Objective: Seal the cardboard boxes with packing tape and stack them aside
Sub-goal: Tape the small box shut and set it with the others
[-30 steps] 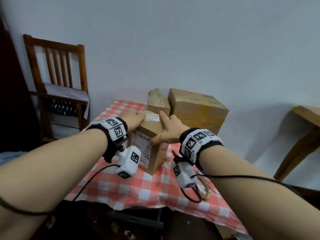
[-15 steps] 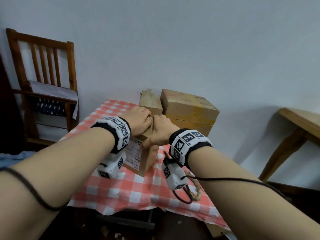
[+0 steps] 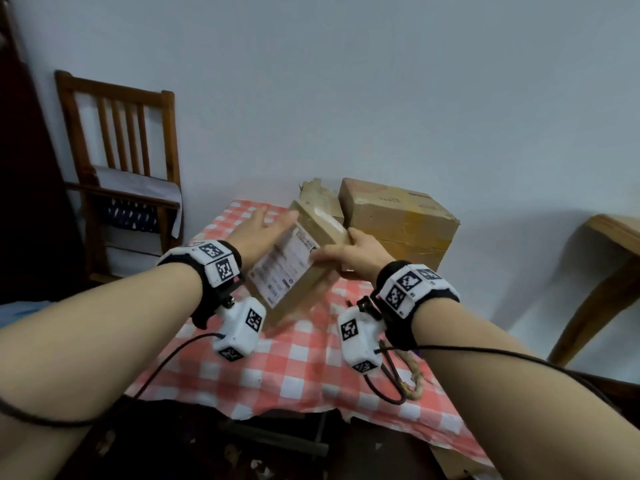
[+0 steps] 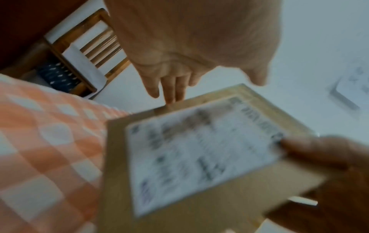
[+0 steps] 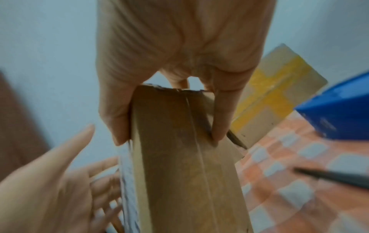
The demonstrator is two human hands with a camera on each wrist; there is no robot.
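1. Behind the small box [image 3: 298,258] we see a big taped box [image 3: 398,223] and a torn box [image 3: 320,199] on the checked cloth [image 3: 277,368]; chair [image 3: 121,161] at left, blue box [image 5: 339,107] at right.
2. Wrist views blur; label [image 4: 199,154] text unreadable.
3. Small box is tilted above the cloth; it probably rests on one corner.
4. Right hand [image 3: 356,252] grips its upper end; left hand [image 3: 258,230] lies flat, fingers straight, beside the label face.

small box [image 3: 304,251] tilted btwn hands over table [image 3: 277,368], big box [image 3: 398,216] behind, chair [image 3: 121,161] left
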